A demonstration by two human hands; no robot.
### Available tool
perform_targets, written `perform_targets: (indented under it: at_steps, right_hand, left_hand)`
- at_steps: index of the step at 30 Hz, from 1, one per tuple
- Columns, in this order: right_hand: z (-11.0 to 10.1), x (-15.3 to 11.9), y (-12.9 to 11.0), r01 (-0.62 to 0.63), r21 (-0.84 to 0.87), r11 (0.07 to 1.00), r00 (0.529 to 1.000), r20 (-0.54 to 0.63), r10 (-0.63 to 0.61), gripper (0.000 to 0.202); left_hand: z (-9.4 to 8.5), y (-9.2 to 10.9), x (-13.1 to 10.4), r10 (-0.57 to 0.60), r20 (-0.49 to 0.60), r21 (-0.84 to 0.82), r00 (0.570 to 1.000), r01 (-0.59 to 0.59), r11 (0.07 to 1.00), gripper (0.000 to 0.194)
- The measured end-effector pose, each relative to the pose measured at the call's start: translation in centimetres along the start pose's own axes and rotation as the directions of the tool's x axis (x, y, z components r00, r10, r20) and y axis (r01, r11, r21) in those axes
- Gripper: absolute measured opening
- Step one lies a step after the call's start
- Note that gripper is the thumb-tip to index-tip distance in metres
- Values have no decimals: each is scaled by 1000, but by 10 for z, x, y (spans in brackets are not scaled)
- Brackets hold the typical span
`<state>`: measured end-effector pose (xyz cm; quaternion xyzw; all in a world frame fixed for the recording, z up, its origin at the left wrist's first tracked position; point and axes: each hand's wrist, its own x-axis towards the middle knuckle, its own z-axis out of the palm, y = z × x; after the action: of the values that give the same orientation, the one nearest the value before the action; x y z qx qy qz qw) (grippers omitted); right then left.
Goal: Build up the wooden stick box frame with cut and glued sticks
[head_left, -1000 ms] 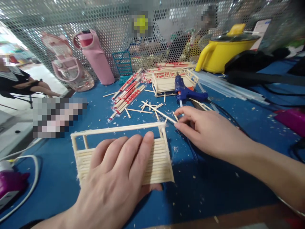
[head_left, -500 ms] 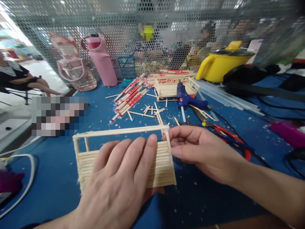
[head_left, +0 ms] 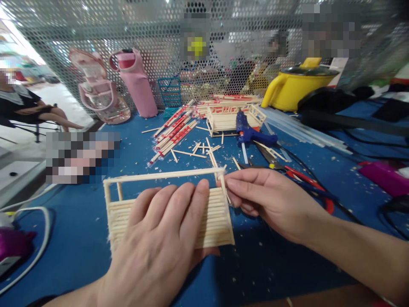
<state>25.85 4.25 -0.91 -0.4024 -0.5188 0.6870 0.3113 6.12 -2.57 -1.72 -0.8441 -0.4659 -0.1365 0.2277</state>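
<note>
A small frame built from pale wooden sticks [head_left: 217, 217], with a slatted panel and a raised rail along its far side, is held tilted above the blue table. My left hand [head_left: 159, 230] lies across the slats, fingers together on top and the thumb beneath, gripping it. At the frame's upper right corner, my right hand [head_left: 255, 187] pinches the corner post between thumb and forefinger. A thin stick end shows just below that pinch; whether it is a separate piece cannot be made out.
Behind lie wrapped chopsticks [head_left: 175, 138], loose stick pieces [head_left: 204, 148], another stick model [head_left: 220, 121], a blue glue gun [head_left: 247, 130], red-handled pliers [head_left: 306, 181] and clear glue sticks [head_left: 306, 128]. Pink bottles [head_left: 139, 89], a yellow pot [head_left: 297, 89] and a mesh panel [head_left: 153, 25] stand farther back.
The frame's left end has shifted slightly right. My right thumb has moved up and in against the corner post, and its other fingers now curl lower.
</note>
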Motion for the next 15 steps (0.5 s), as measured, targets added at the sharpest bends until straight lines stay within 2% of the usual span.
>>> perform_targets:
  at_steps: [7, 12, 15]
  right_hand:
    - [2, -4, 2, 24, -3, 1000, 997, -74, -24, 22]
    - [2, -5, 2, 81, -70, 994, 992, -88, -87, 33]
    - [-1, -4, 1, 104, -67, 992, 988, -105, -111, 24]
  left_hand:
    - [-1, 1, 0, -5, 2, -2, 1000, 5, 1000, 83]
    - [-1, 1, 0, 0, 11, -11, 1000, 0, 1000, 83]
    - [0, 1, 0, 5, -12, 2, 1000, -5, 1000, 82]
